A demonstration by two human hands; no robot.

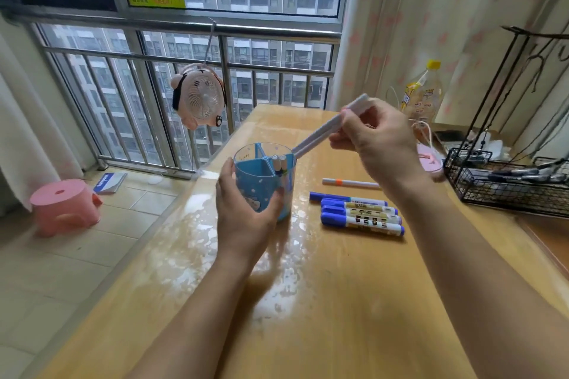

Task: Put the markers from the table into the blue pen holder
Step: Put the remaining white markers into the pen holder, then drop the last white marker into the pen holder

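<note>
On the desk, my left hand grips the holder, which stands upright. My right hand pinches two white markers, tips at the rim (insertion step in hand). Next move: steepen their tilt so they slide into a compartment. Two markers already stand inside. Five remain beside the holder: four blue markers, one orange-banded marker.

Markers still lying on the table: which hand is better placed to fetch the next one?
Right hand, probably. The markers lie on its side, and the left hand steadies the blue pen holder.
</note>
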